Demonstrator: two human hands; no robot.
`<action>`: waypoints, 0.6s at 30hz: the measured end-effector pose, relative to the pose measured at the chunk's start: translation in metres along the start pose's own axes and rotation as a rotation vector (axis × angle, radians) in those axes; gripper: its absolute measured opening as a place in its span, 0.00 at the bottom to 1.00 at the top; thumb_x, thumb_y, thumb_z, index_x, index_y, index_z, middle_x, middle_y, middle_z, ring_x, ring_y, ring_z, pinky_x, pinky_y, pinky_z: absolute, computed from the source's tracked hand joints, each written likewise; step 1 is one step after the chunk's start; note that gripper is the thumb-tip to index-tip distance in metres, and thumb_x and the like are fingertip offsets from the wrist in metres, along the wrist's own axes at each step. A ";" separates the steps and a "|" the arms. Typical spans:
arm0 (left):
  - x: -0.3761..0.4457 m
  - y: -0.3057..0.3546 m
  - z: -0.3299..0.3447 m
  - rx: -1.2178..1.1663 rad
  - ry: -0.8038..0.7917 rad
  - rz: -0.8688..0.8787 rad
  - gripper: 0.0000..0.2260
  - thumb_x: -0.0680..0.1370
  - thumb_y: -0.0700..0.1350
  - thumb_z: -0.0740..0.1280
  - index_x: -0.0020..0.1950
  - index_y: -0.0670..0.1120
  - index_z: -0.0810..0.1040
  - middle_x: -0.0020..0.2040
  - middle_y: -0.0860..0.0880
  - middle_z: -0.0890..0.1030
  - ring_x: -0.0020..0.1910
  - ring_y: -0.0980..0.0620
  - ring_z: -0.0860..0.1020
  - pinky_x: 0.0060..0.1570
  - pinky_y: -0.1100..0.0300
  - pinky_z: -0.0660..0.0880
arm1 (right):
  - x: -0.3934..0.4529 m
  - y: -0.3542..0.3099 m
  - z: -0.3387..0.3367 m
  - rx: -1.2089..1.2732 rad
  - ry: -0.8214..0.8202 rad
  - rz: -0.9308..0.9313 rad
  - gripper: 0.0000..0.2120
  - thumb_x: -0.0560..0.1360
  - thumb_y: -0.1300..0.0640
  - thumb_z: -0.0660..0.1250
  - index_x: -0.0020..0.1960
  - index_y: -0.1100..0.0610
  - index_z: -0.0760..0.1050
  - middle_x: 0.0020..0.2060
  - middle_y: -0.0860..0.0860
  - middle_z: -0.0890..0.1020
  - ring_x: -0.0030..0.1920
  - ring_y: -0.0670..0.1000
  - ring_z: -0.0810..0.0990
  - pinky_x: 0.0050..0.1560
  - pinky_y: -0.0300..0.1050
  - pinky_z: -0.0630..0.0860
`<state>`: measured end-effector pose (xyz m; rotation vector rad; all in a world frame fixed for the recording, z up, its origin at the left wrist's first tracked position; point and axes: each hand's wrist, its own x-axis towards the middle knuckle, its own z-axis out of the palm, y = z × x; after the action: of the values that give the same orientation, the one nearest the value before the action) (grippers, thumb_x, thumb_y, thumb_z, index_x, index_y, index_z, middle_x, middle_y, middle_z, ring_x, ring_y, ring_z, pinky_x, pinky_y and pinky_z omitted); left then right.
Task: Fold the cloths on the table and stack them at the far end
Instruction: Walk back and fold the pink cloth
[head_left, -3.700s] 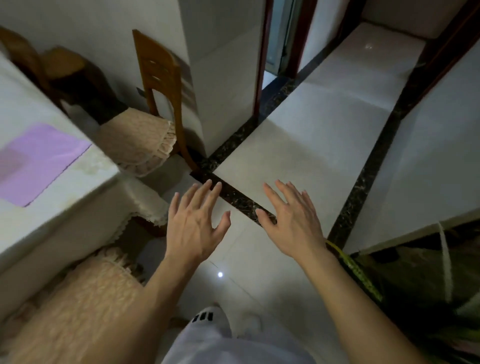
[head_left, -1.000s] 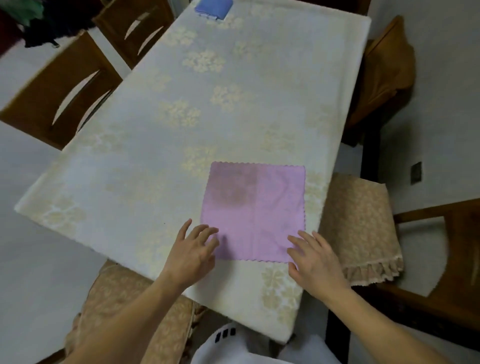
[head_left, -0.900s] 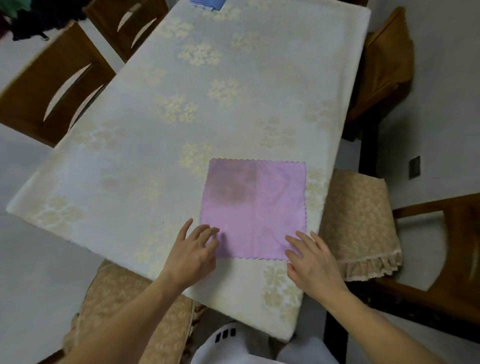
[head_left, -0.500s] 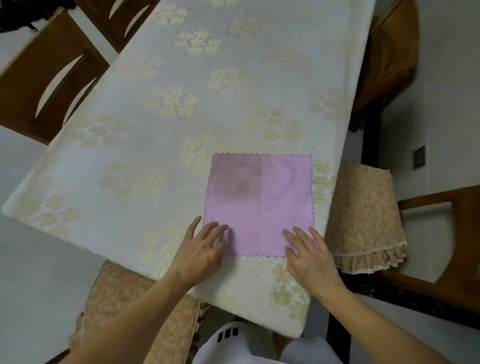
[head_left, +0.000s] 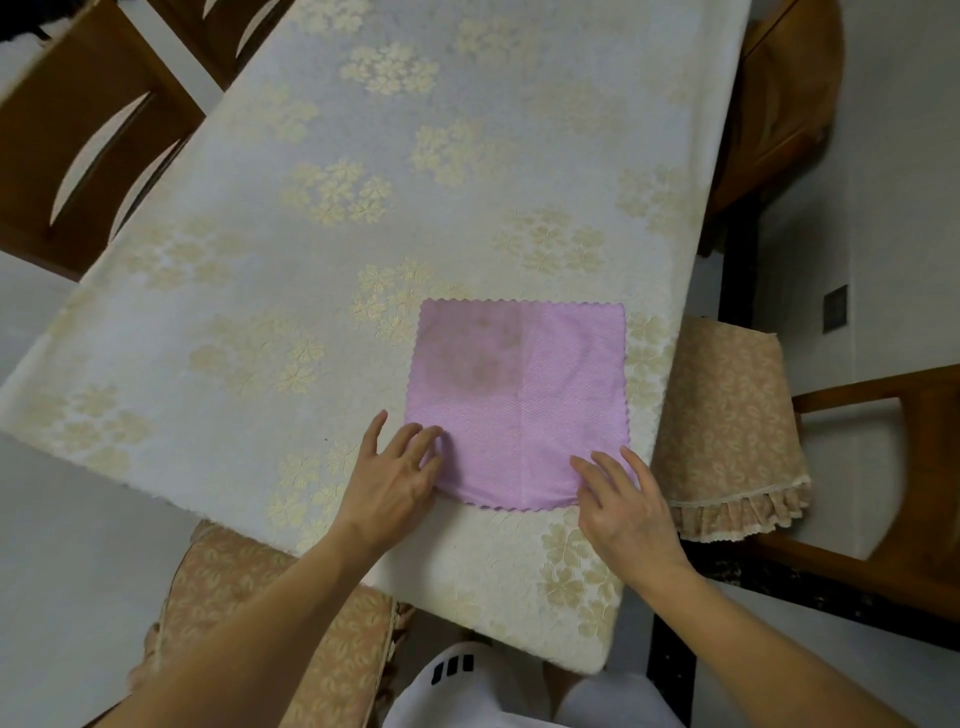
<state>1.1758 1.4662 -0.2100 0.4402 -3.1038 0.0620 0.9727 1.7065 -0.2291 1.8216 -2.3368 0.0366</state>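
**Both hands resting on the near corners of the pink cloth**

Taking the pink cloth (head_left: 519, 400) as the landmark and going left to right: well to its left, beyond the bench edge, two wooden chairs (head_left: 78, 150) are standing with their slotted backs toward the bench. Below and left of the cloth, a cushioned seat (head_left: 291, 639) with a beige floral cover is tucked partly under the bench's near edge. The bench (head_left: 322, 218) itself is wearing a pale covering patterned with cream flower clusters, and the cloth is lying flat on it, opened out, close to the near right corner, with scalloped edges and a darker blotch on its upper left quarter.

The left hand (head_left: 389, 488) is lying over the cloth's near left corner, fingers spread and slightly bent, fingertips touching the fabric; the fabric beside them is puckering a little. Whether it is pinching the corner cannot be told. The right hand (head_left: 623, 504) is resting over the cloth's near right corner, fingers straight and apart, lying flat on the fabric and gripping nothing.

Just right of the cloth, past the bench edge, a second beige floral seat cushion (head_left: 727, 431) with a frilled hem is sitting on a wooden chair (head_left: 893, 467). Farther up on the right, another brown chair (head_left: 779, 109) is standing against the bench's side
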 end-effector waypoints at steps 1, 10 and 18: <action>0.000 -0.002 0.001 0.009 -0.005 -0.012 0.13 0.65 0.44 0.76 0.46 0.42 0.81 0.61 0.41 0.80 0.58 0.40 0.79 0.65 0.30 0.66 | -0.001 0.001 0.000 -0.009 -0.007 0.007 0.08 0.63 0.70 0.75 0.40 0.62 0.81 0.59 0.59 0.82 0.58 0.61 0.81 0.67 0.64 0.69; 0.017 0.012 -0.001 -0.037 0.020 0.022 0.14 0.69 0.49 0.72 0.51 0.43 0.81 0.59 0.45 0.80 0.58 0.44 0.78 0.67 0.32 0.64 | 0.011 0.005 0.003 0.020 0.037 0.078 0.03 0.69 0.62 0.71 0.37 0.60 0.80 0.55 0.58 0.83 0.56 0.60 0.81 0.68 0.63 0.68; 0.013 -0.002 -0.010 -0.042 0.019 0.009 0.12 0.65 0.46 0.78 0.45 0.42 0.83 0.59 0.44 0.81 0.58 0.43 0.80 0.66 0.31 0.66 | 0.010 0.014 -0.005 -0.031 0.010 0.142 0.06 0.63 0.67 0.75 0.37 0.61 0.79 0.57 0.60 0.82 0.56 0.61 0.81 0.66 0.67 0.69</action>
<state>1.1644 1.4609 -0.1996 0.4214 -3.0826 0.0009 0.9574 1.7010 -0.2218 1.6350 -2.4413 0.0284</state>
